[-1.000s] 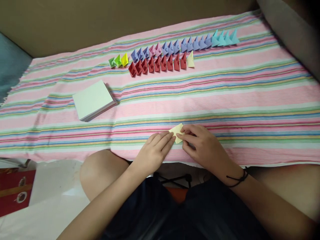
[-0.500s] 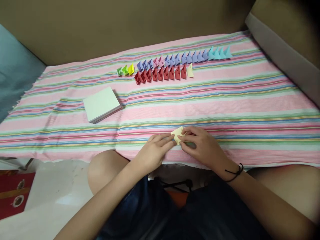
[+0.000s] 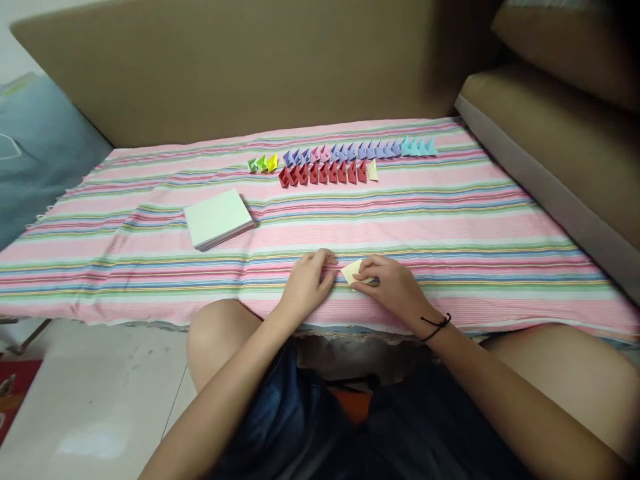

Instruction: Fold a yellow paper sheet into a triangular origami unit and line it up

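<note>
A small folded piece of pale yellow paper (image 3: pixel 352 270) lies low over the striped cloth, in front of my knees. My right hand (image 3: pixel 390 283) pinches it at its right side, thumb and fingers partly covering it. Just to the left, my left hand (image 3: pixel 309 280) is off the paper, with its thumb and fingers apart and curved and nothing between them. Further back, folded paper pieces stand in two rows: red ones (image 3: pixel 323 173) with a cream one (image 3: pixel 373 171) at the right end, and behind them purple ones (image 3: pixel 370 151), pink ones (image 3: pixel 320 155) and light blue ones (image 3: pixel 419 147).
A stack of paper (image 3: pixel 217 217) rests on the striped cloth (image 3: pixel 450 227) to the left. Green and yellow folded pieces (image 3: pixel 263 163) stand beyond it. A brown sofa back (image 3: pixel 280 73) and armrest (image 3: pixel 540 147) bound the cloth behind and at right.
My left hand has let go of the yellow paper and drawn slightly left. My right hand still holds the paper. The view has tilted upward, showing more of the sofa.
</note>
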Demonstrator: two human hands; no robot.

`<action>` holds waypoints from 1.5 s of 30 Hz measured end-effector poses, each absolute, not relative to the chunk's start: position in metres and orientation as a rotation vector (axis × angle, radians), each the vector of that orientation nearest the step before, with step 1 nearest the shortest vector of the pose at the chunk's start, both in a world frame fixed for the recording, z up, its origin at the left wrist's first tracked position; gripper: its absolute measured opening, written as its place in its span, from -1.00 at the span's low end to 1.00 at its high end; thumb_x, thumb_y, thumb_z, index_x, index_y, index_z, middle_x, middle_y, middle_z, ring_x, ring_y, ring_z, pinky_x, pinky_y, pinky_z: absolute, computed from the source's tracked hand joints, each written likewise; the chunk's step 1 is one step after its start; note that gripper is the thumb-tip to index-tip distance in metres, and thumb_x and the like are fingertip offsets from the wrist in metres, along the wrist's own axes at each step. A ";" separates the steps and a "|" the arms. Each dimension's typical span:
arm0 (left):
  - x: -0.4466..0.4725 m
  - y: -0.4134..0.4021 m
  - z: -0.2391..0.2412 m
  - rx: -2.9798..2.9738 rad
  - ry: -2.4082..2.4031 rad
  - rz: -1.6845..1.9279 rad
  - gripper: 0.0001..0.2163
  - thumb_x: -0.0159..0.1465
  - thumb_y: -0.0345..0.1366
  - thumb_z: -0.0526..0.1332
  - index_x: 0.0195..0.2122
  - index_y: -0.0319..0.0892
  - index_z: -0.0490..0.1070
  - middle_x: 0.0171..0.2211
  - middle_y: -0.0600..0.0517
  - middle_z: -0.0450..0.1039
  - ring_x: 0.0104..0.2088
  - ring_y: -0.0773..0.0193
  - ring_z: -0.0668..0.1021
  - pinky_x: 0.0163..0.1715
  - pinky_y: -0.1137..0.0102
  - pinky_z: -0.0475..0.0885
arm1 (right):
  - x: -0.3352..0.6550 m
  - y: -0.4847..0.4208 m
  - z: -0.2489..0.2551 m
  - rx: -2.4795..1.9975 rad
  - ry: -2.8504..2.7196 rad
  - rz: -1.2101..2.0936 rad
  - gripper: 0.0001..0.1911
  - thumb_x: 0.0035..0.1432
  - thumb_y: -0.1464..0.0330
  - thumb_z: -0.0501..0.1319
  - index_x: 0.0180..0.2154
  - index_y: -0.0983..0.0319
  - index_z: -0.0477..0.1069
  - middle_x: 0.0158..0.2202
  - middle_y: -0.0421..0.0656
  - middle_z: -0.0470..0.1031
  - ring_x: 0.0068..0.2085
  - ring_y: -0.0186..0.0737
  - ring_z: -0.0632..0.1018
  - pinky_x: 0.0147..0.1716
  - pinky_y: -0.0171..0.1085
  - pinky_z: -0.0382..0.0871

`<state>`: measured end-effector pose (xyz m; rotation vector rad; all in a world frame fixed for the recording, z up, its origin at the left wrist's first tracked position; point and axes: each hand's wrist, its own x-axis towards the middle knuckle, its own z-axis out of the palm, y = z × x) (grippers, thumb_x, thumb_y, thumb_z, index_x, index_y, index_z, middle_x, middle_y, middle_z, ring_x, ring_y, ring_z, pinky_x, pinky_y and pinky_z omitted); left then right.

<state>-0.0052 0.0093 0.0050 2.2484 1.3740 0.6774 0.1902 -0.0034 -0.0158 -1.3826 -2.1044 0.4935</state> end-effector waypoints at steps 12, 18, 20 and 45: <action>0.001 0.029 -0.010 2.191 1.390 0.752 -0.88 0.16 -0.39 0.24 -0.35 -0.11 0.58 -0.33 0.01 0.48 -0.20 0.18 0.44 -0.11 0.26 0.32 | 0.187 -0.001 -0.007 -1.443 -2.108 0.496 -0.72 0.14 0.21 0.22 -0.54 0.19 0.50 -0.35 -0.17 0.51 -0.34 -0.25 0.51 -0.37 -0.28 0.29; 0.001 0.029 -0.014 2.188 1.385 0.773 -0.88 0.16 -0.36 0.25 -0.33 -0.10 0.59 -0.32 0.02 0.48 -0.19 0.17 0.44 -0.11 0.26 0.31 | 0.185 0.006 -0.004 -1.475 -2.124 0.519 -0.82 0.03 0.27 0.29 -0.53 0.21 0.45 -0.41 -0.19 0.49 -0.40 -0.28 0.44 -0.42 -0.31 0.21; 0.001 0.030 -0.015 2.191 1.386 0.779 -0.88 0.15 -0.36 0.25 -0.33 -0.10 0.59 -0.32 0.01 0.48 -0.19 0.16 0.44 -0.11 0.25 0.31 | 0.186 0.007 -0.004 -1.464 -2.141 0.538 -0.85 0.02 0.29 0.30 -0.51 0.21 0.46 -0.39 -0.19 0.49 -0.39 -0.29 0.43 -0.41 -0.32 0.21; 0.005 0.014 -0.020 2.411 1.177 0.801 -0.95 0.21 -0.36 0.23 -0.38 -0.17 0.48 -0.32 0.00 0.46 -0.18 0.19 0.43 -0.12 0.33 0.28 | 0.179 -0.020 -0.002 -1.396 -2.163 0.410 -0.91 0.03 0.42 0.28 -0.33 0.25 0.49 -0.25 -0.07 0.50 -0.18 -0.09 0.50 -0.13 -0.14 0.35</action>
